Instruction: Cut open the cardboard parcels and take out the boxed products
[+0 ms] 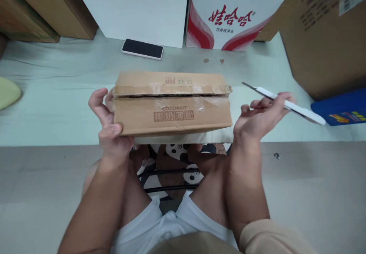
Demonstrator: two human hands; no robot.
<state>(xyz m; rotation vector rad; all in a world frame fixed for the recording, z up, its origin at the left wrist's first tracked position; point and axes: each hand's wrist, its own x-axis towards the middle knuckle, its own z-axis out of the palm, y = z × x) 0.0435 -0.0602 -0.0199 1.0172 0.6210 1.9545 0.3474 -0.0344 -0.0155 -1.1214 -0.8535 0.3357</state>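
Observation:
A brown cardboard box point(137, 114), marked "COCONUT", is in front of me at the table's near edge. Clear tape runs along its top seam, where a dark narrow gap shows between the flaps. My left hand point(110, 126) grips the box at its left end, thumb on the near face and fingers round the far side. To the right of the box, my right hand point(261, 116) holds a white utility knife point(300, 111) between thumb and fingers. The knife's thin blade is out and points up and left, apart from the box.
A phone point(143, 49) lies on the pale green table point(57, 105), beyond the box. Behind stand a white box with red lettering point(228, 21), a plain white box point(137, 10) and brown cartons point(328, 36). A blue package point(343, 107) lies right; a yellow-green object point(8, 93) lies left.

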